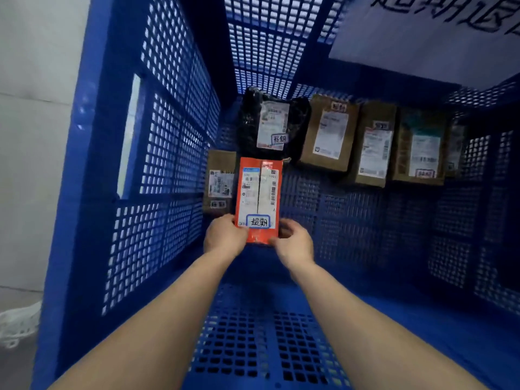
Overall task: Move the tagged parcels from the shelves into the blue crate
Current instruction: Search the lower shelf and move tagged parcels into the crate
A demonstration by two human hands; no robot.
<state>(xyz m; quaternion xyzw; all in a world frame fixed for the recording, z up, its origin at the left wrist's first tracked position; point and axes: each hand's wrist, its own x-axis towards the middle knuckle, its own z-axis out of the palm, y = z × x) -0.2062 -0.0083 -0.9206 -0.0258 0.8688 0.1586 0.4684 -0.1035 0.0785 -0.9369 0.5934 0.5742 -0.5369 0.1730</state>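
- Showing a pale wall (33, 136) at far left, outside the crate (92, 192).
- Extending both bare forearms down into the crate, toward its mesh floor.
- Lying flat by the crate's left side, label up: a small box (221, 164), its right edge hidden behind the red parcel (259, 198).
- Gripping the red parcel's near left corner with the left hand (225, 237), fingers curled round the edge.
- Holding the red parcel low inside the crate, label up, with a blue-bordered tag (258, 221) at its near end; cannot tell whether it is touching the floor.
- Pinching the near right corner with the right hand (294, 243), thumb and fingers clamped on the edge.
- Lying beyond the red parcel, on the floor at the far end: a black bag (247, 122), white label up.
- Sitting in a row to the bag's right, side by side, labels up: first box (327, 133), middle box (374, 144), last box (422, 150).
- Peeking out past the last box: a narrow parcel edge, too hidden to name.
- Hanging at upper right on the crate's side: a white sign (422, 38) with large dark characters.
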